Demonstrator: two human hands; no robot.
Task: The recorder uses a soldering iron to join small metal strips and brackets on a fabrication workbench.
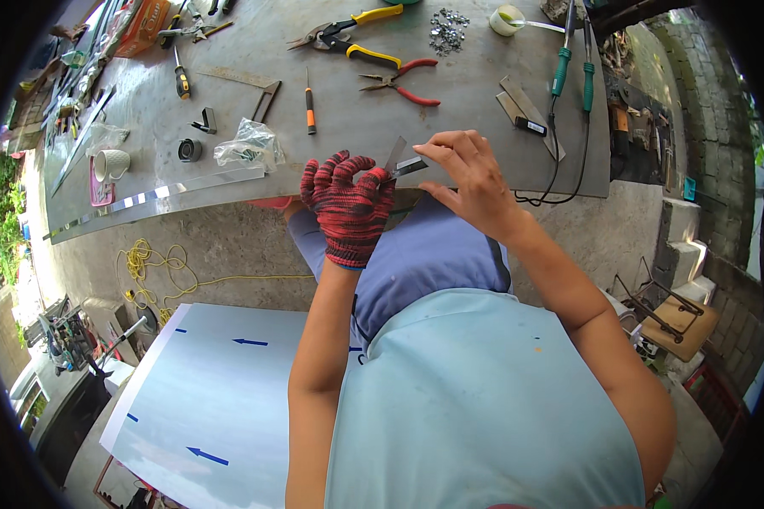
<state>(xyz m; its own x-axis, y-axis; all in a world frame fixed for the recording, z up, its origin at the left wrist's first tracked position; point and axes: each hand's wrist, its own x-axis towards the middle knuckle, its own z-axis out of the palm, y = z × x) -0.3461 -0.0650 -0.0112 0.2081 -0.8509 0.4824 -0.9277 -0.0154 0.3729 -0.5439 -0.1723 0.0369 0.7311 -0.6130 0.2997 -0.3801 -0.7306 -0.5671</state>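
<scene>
My left hand (348, 208), in a red and black knit glove, pinches a thin grey metal strip (396, 151) between thumb and finger at the table's near edge. A small black piece with a pale edge (411, 166) sticks out from the same grip toward the right; how the two join is too small to tell. My bare right hand (474, 180) hovers just beside the black piece's far end. Its thumb and forefinger are apart, with a gap between them. The other gloved fingers of my left hand are raised and spread.
On the grey metal table (348, 119) lie red-handled pliers (399, 82), yellow-handled tin snips (348, 36), an orange screwdriver (310, 106), a plastic bag (250, 146), a mug (112, 165) and metal scraps (448, 32). Green-handled soldering irons (561, 72) trail black cables. Yellow cord (157, 271) covers some floor.
</scene>
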